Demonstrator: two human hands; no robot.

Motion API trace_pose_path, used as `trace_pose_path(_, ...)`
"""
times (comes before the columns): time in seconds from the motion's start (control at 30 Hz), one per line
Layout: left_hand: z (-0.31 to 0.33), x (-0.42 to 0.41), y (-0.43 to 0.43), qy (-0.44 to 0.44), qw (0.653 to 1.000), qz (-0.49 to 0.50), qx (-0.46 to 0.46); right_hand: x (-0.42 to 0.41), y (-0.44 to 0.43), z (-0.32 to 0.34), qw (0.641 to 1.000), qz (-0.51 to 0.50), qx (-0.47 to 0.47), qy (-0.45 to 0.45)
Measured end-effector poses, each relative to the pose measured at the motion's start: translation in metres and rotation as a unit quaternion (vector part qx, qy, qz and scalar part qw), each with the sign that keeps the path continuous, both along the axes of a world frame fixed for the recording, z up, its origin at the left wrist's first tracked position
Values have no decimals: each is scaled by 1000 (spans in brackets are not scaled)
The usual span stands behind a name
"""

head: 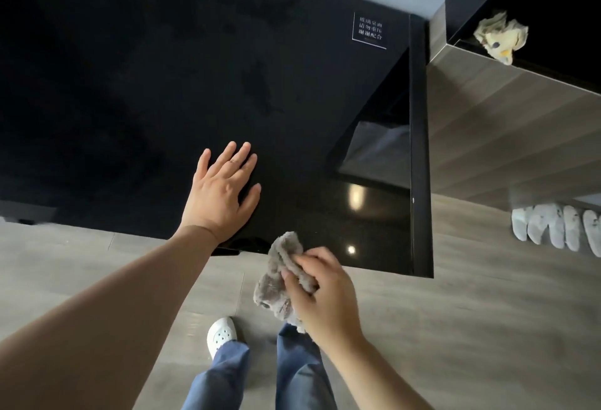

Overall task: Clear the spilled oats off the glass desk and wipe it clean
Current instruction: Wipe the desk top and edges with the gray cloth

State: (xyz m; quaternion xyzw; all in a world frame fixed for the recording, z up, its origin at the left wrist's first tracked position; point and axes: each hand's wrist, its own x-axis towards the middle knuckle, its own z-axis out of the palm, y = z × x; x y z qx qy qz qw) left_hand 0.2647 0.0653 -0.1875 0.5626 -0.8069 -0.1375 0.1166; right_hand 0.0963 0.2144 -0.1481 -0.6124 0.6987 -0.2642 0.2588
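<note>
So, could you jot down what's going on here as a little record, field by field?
surface: black glass desk, faint smears, no oats visible
left: left hand flat on the desk, fingers straight
right: right hand grips a grey cloth at the desk's near edge
label: sticker near the far right corner
nearby: yellowish rag on the side cabinet; white slippers on the floor

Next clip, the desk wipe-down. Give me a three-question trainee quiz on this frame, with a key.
1. True or false: the left hand lies with straight fingers on the glass desk.
2. What does the right hand grip? A) sponge B) grey cloth C) brush
3. Where does the crumpled yellowish rag lie?
Key: 1 true; 2 B; 3 on the black-topped cabinet right of the desk.
</note>
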Motion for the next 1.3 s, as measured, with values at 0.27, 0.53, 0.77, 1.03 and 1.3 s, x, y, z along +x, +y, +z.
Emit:
trace_pose_path(0.27,10,5,-2,140,988,12,58,-32,-56,34,990,-121,-71,-11)
trace_pose_path(0.53,37,15,-52,112,992,59,18,-37,-133,42,988,-131,-77,-42)
trace_pose_path(0.77,44,0,-166,-15,996,83,10,-72,-243,48,986,-137,-78,-49)
trace_pose_path(1.03,14,-3,-248,-88,990,102,51,-126,-370,35,985,-142,-94,-15)
trace_pose_path(1.3,1,-1,-249,-62,990,126,22,-161,-504,9,982,-140,-69,109)
